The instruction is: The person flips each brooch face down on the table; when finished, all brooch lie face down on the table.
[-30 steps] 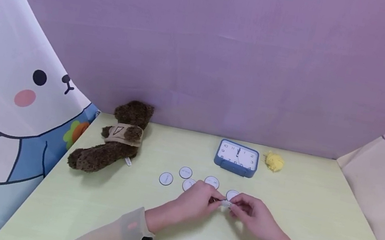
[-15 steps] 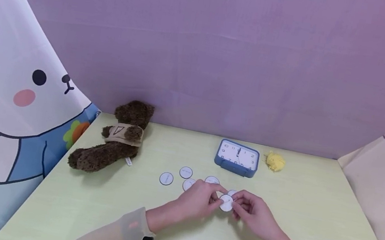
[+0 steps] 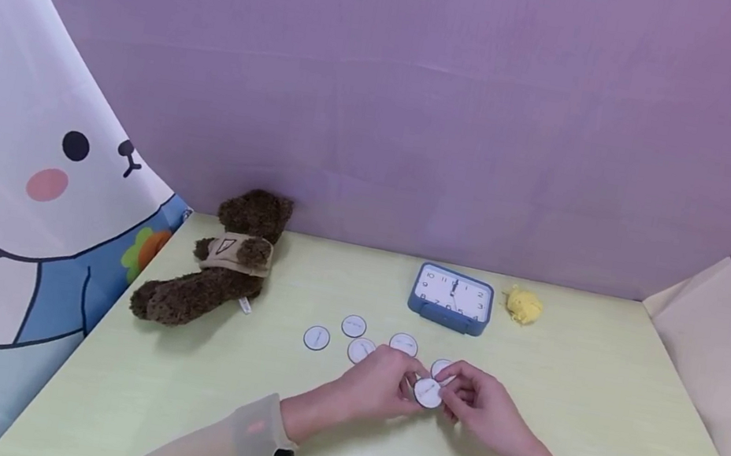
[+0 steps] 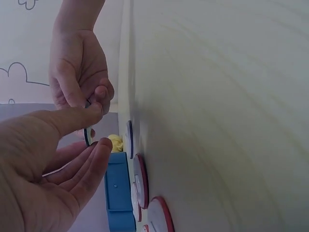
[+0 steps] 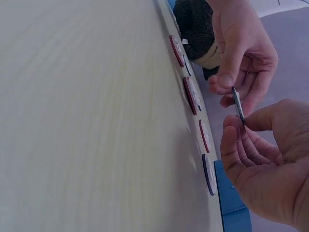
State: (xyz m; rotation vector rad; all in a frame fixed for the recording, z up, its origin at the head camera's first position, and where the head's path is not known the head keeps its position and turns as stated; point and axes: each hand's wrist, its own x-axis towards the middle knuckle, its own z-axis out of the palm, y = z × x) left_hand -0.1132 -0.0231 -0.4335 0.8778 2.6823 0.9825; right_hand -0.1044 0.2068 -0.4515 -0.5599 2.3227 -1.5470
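Note:
A round white disc (image 3: 429, 393) with a dark rim and a small marking on its face is held between both hands above the table. My left hand (image 3: 377, 383) grips its left edge with thumb and fingers. From the other side, my right hand (image 3: 489, 412) pinches the edge between thumb and forefinger. The right wrist view catches the thin disc (image 5: 238, 104) nearly edge-on. Just behind the hands lies another disc (image 3: 440, 368), partly covered by the right fingers. The disc (image 3: 361, 351) beside the left hand is also partly hidden.
More white discs, such as one disc (image 3: 316, 337) at the left, lie flat on the pale table (image 3: 605, 393); some have red rims, others blue. Farther back are a blue clock (image 3: 451, 299), a yellow ball (image 3: 524, 306) and a brown plush toy (image 3: 238, 264). A purple cloth (image 3: 385, 103) hangs behind.
The held disc was seen nearly edge-on a second ago; its white face has since turned up toward the head camera. Left fingers have shifted slightly along its edge.

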